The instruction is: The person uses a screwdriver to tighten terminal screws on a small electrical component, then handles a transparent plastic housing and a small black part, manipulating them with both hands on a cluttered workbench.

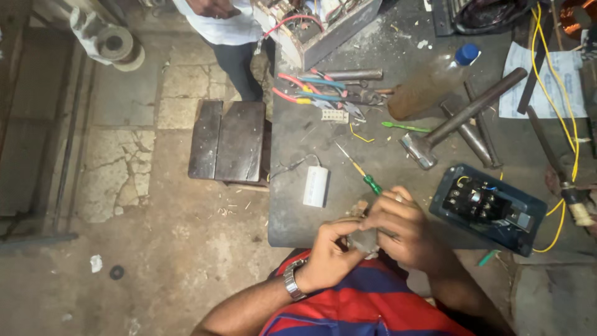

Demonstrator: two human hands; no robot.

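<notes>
Grey part (364, 239) gripped by both hands' fingers, left hand (328, 252), right hand (398, 227), beside open switch box (488, 208).

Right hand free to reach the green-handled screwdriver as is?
Probably not as is: the right hand and left hand both grip a small grey part. The screwdriver lies close by on the bench, nothing between.

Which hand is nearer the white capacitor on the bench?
Left. The left hand is just below and right of the white capacitor; the right hand is farther right, past the green-handled screwdriver.
</notes>
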